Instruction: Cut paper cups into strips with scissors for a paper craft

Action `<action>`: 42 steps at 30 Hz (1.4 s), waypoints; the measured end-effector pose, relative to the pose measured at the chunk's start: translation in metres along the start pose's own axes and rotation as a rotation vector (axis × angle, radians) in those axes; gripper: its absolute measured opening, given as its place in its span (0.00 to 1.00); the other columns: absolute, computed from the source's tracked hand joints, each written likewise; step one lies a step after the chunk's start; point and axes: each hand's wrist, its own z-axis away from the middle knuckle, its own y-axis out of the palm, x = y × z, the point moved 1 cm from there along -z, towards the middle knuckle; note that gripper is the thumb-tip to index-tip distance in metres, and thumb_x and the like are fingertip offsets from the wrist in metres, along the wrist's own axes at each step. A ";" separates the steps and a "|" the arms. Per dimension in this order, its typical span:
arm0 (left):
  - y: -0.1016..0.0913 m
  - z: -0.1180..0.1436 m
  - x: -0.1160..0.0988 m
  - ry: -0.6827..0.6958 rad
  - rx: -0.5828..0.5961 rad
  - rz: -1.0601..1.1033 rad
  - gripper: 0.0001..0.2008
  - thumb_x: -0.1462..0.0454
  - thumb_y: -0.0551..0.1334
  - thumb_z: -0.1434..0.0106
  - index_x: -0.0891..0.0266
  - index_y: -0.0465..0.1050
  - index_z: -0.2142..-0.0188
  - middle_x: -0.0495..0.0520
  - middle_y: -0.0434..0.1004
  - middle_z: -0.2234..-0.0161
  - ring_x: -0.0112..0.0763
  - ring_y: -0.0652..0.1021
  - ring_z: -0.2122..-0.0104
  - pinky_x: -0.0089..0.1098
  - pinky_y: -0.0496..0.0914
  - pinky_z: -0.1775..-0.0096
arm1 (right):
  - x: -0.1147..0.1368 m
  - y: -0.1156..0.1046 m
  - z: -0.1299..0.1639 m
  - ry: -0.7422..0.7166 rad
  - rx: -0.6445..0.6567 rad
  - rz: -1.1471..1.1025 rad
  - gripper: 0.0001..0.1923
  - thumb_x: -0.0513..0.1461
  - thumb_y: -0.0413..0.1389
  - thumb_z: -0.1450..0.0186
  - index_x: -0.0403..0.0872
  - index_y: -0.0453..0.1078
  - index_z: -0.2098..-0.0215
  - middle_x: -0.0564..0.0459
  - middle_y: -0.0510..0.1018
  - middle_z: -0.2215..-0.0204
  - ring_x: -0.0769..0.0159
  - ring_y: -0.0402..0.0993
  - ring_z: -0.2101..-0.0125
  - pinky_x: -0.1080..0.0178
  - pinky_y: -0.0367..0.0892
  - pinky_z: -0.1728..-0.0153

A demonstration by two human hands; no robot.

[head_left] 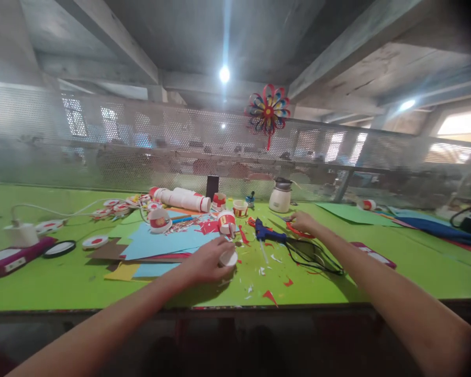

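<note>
green table (55,285) carries coloured paper sheets (160,246) at ten o'clock, a blue glue gun (269,234) at centre, and red paper scraps (270,296) at six.

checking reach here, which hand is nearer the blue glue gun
Right. The right hand is just beyond the blue glue gun; the left hand is farther off, on a white cup.

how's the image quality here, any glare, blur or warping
Head view: the ceiling lamp flares with a streak, and the window at right is blown out; the mesh fence and what lies behind it are hazy; beams and table edge bow from wide-angle distortion, corners darken; left hand on a white cup and right hand look slightly soft.
</note>
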 end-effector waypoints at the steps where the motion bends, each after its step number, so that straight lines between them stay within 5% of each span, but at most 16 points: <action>1: 0.002 -0.002 -0.006 0.013 0.051 0.007 0.21 0.57 0.60 0.40 0.61 0.70 0.49 0.60 0.73 0.55 0.41 0.74 0.56 0.36 0.68 0.55 | -0.001 0.006 -0.004 0.007 0.044 0.012 0.15 0.42 0.56 0.32 0.47 0.69 0.48 0.48 0.73 0.49 0.60 0.74 0.56 0.54 0.72 0.57; 8: 0.011 -0.015 -0.015 0.060 0.185 -0.030 0.17 0.55 0.57 0.38 0.60 0.71 0.53 0.58 0.74 0.58 0.39 0.74 0.60 0.34 0.66 0.61 | 0.000 0.037 -0.038 0.017 0.220 0.063 0.14 0.42 0.55 0.31 0.48 0.68 0.48 0.47 0.73 0.49 0.60 0.74 0.55 0.53 0.72 0.56; 16: 0.023 -0.020 -0.005 0.068 0.135 0.006 0.18 0.53 0.57 0.36 0.63 0.71 0.54 0.61 0.73 0.57 0.41 0.73 0.58 0.36 0.66 0.57 | 0.006 0.058 -0.057 0.050 0.257 0.087 0.16 0.42 0.55 0.32 0.46 0.67 0.47 0.47 0.73 0.49 0.60 0.74 0.55 0.52 0.72 0.57; 25: 0.022 -0.019 -0.005 0.101 0.101 -0.027 0.15 0.55 0.56 0.35 0.62 0.72 0.58 0.60 0.73 0.61 0.39 0.73 0.62 0.35 0.66 0.60 | 0.002 0.023 -0.041 0.111 0.026 -0.019 0.16 0.42 0.55 0.32 0.46 0.68 0.48 0.47 0.73 0.49 0.59 0.74 0.55 0.52 0.72 0.56; 32: 0.026 -0.018 0.007 0.013 0.104 0.039 0.25 0.53 0.65 0.42 0.62 0.69 0.48 0.62 0.73 0.53 0.45 0.72 0.50 0.39 0.66 0.50 | 0.062 0.001 -0.009 -0.068 -0.047 -0.310 0.14 0.43 0.55 0.32 0.44 0.69 0.51 0.49 0.76 0.54 0.62 0.76 0.60 0.56 0.73 0.61; 37: 0.030 -0.017 0.014 -0.035 0.115 0.054 0.30 0.50 0.64 0.43 0.63 0.68 0.45 0.64 0.70 0.49 0.46 0.71 0.49 0.40 0.66 0.48 | 0.117 0.019 0.016 -0.232 -0.034 -0.504 0.13 0.43 0.54 0.31 0.44 0.70 0.53 0.50 0.77 0.58 0.65 0.76 0.63 0.57 0.74 0.63; 42: 0.028 -0.016 0.013 -0.091 0.155 0.090 0.33 0.47 0.61 0.42 0.63 0.66 0.43 0.65 0.67 0.48 0.47 0.72 0.49 0.42 0.67 0.49 | 0.123 0.046 0.025 -0.250 -0.055 -0.546 0.14 0.43 0.55 0.31 0.44 0.69 0.50 0.49 0.76 0.55 0.63 0.76 0.61 0.56 0.73 0.61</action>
